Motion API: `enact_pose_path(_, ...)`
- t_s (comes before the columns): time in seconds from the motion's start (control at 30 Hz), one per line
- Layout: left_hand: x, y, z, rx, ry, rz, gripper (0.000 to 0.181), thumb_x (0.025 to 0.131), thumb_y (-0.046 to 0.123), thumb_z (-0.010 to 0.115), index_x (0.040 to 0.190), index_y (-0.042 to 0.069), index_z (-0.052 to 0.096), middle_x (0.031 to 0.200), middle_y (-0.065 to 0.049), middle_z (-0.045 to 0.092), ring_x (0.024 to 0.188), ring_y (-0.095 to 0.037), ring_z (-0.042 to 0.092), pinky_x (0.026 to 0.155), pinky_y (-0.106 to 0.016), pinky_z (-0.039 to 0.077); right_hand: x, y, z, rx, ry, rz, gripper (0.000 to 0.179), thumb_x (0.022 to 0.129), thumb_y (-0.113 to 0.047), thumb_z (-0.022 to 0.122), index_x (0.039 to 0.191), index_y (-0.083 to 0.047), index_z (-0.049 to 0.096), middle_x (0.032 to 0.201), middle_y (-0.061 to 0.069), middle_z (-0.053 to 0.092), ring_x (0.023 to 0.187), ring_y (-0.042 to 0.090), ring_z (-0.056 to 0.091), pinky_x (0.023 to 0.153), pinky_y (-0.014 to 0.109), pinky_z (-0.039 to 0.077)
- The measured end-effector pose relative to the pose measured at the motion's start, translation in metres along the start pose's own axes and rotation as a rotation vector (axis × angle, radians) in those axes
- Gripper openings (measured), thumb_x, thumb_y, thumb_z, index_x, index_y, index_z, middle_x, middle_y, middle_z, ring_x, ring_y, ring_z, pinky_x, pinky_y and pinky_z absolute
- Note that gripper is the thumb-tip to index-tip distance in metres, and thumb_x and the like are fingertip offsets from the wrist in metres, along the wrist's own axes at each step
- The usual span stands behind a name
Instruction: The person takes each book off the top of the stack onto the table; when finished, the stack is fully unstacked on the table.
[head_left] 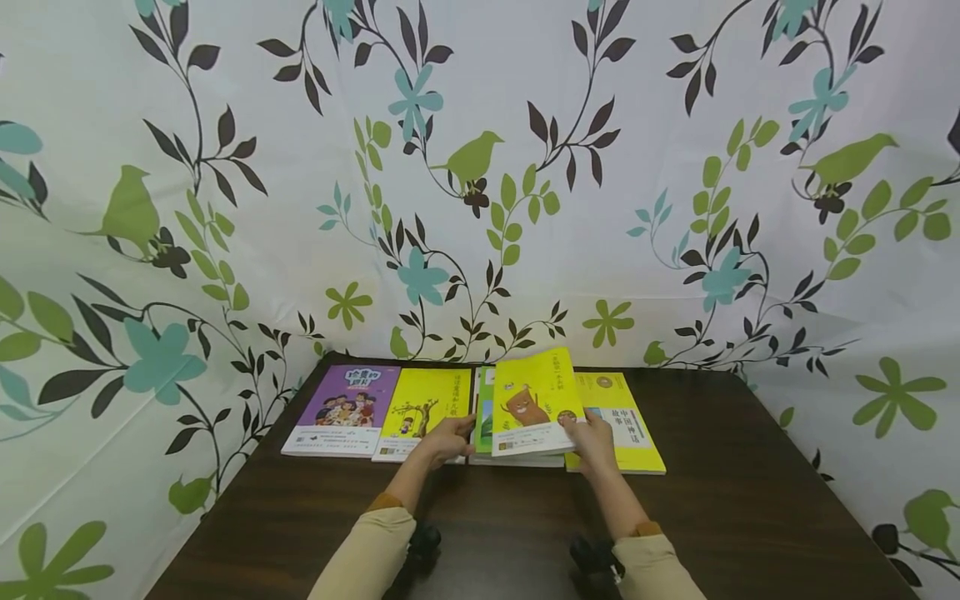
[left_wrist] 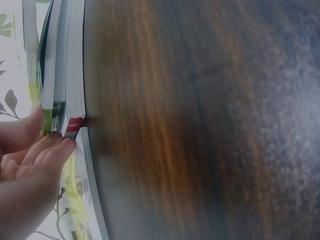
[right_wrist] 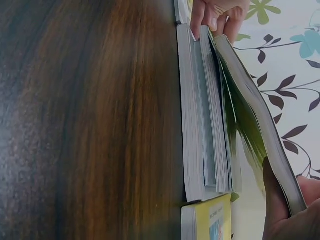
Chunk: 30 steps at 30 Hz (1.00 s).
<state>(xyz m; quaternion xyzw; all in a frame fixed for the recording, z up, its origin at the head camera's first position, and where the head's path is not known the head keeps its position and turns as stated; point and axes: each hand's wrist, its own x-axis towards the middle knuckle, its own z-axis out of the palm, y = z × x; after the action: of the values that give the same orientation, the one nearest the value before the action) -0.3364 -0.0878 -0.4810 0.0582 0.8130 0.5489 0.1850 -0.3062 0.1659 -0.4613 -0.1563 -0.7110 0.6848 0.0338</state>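
Observation:
A yellow book point(head_left: 528, 400) with a brown cartoon figure tilts above a small stack, its right lower corner gripped by my right hand point(head_left: 592, 442). In the right wrist view, the thumb and fingers of that hand point(right_wrist: 287, 205) lie on opposite faces of the raised book point(right_wrist: 260, 115). Under it, a green book point(head_left: 484, 408) lies on a bottom book point(head_left: 517, 461). My left hand point(head_left: 446, 440) pinches the green book's lower left corner. Close up, the left fingers point(left_wrist: 42, 152) also touch the bottom book's red-marked spine end point(left_wrist: 74, 124).
Left of the stack lie a purple book point(head_left: 348, 408) and a yellow book with a tree and swing point(head_left: 420, 404). Another yellow book point(head_left: 622, 421) lies on the right. The dark wooden table point(head_left: 750, 500) meets a patterned cloth backdrop point(head_left: 480, 250).

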Motion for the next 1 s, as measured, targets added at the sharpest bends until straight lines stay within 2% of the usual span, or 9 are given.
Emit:
enact_pose_path(0.3,-0.001,0.002,-0.004,0.003,-0.003,-0.015,0.073,0.084,-0.012,0.061,0.151,0.002,0.034,0.154,-0.02,0.035,0.144,-0.037,0.029,0.1,-0.042,0.041,0.003,0.002,-0.008,0.006,0.039,0.011,0.064,0.095,-0.012,0.058,0.151,0.002,0.03,0.128,0.024,0.054,0.084,0.015,0.064,0.062,0.02,0.053)
enact_pose_path(0.53,-0.001,0.0,-0.002,-0.02,0.001,-0.006,0.072,0.085,-0.012,0.059,0.151,0.001,0.034,0.154,-0.022,0.033,0.144,-0.041,0.027,0.11,-0.057,0.034,0.001,0.0,-0.023,0.001,0.012,0.026,0.067,0.098,-0.014,0.056,0.153,0.002,0.023,0.132,0.026,0.05,0.09,0.016,0.063,0.067,0.02,0.053)
enact_pose_path(0.77,0.0,-0.001,0.0,-0.026,-0.017,0.004,0.072,0.086,-0.013,0.058,0.151,0.0,0.031,0.156,-0.023,0.03,0.144,-0.041,0.026,0.111,-0.056,0.034,0.005,0.0,-0.044,0.034,0.02,0.048,0.072,0.098,-0.013,0.056,0.154,0.003,0.015,0.137,0.028,0.044,0.078,0.007,0.061,0.063,0.016,0.052)
enact_pose_path(1.0,-0.002,0.002,-0.001,-0.039,-0.023,0.0,0.071,0.087,-0.012,0.058,0.152,0.001,0.031,0.155,-0.023,0.03,0.144,-0.041,0.026,0.111,-0.057,0.032,0.006,-0.003,-0.064,0.077,0.055,0.058,0.072,0.097,-0.011,0.058,0.155,0.0,0.017,0.126,0.021,0.05,0.074,0.005,0.061,0.063,0.019,0.054)
